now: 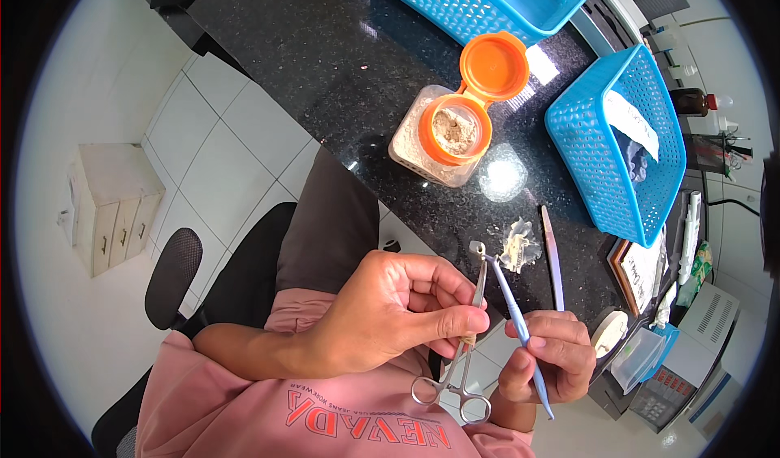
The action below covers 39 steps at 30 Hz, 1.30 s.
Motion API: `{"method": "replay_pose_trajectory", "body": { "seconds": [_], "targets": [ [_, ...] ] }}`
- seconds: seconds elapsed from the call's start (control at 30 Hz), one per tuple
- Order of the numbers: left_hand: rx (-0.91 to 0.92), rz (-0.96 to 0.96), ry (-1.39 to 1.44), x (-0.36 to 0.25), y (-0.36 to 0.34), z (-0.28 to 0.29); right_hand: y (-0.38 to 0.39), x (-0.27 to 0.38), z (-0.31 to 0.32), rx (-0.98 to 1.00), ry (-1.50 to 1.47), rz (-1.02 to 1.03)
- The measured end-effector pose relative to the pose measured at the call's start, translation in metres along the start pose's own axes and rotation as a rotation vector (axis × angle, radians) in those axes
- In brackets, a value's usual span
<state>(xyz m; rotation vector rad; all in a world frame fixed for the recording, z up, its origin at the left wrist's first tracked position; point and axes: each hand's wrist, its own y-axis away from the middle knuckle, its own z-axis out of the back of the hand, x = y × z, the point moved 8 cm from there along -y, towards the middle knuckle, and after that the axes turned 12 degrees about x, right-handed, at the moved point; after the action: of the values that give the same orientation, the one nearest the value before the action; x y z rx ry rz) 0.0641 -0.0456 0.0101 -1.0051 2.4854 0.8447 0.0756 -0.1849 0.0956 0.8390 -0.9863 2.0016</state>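
Black speckled stone makes the counter (325, 52), and every place below is told from the open jar that stands on it. Nearest to the camera, well below the jar, the left hand (390, 312) comes in from the lower left in a pink sleeve; its thumb and fingers are pressed together around the shaft of a pair of metal forceps (463, 352), whose ring handles hang under the hand while the closed tips point up toward the jar and grip a small grey piece (476, 247). Just to the right of this hand, also below the jar, the right hand (548, 356) has its fingers curled and pinches a thin light-blue tool (520, 332) like a pen; the tip of the tool almost meets the small piece, but I cannot tell if it touches. Between the hands and the jar, a little to the right, a crumpled bit of clear plastic (518, 247) lies on the counter, with a long flat metal spatula (552, 255) just beside it. Then comes the plastic jar (443, 137) itself, filled with pale powder, its orange lid (494, 66) flipped open behind it. Right of the jar stands a blue basket (597, 157), and a second blue basket (455, 3) is beyond the jar.
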Motion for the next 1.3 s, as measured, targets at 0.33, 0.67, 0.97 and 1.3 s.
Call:
{"method": "replay_pose_trajectory", "body": {
  "seconds": [0.33,0.67,0.97,1.3],
  "targets": [
    [-0.001,-0.002,-0.009,0.001,0.000,0.000,0.001,-0.001,0.003,-0.036,-0.020,0.017],
    [0.069,0.064,-0.053,0.005,0.002,-0.009,0.015,-0.008,0.020,-0.089,0.175,-0.044],
    [0.149,0.211,0.180,0.014,-0.005,-0.013,0.014,-0.010,0.017,-0.066,0.191,-0.048],
    [0.141,0.177,0.212,0.012,-0.007,-0.015,0.012,-0.005,0.020,-0.123,-0.012,-0.023]
  ]
}}
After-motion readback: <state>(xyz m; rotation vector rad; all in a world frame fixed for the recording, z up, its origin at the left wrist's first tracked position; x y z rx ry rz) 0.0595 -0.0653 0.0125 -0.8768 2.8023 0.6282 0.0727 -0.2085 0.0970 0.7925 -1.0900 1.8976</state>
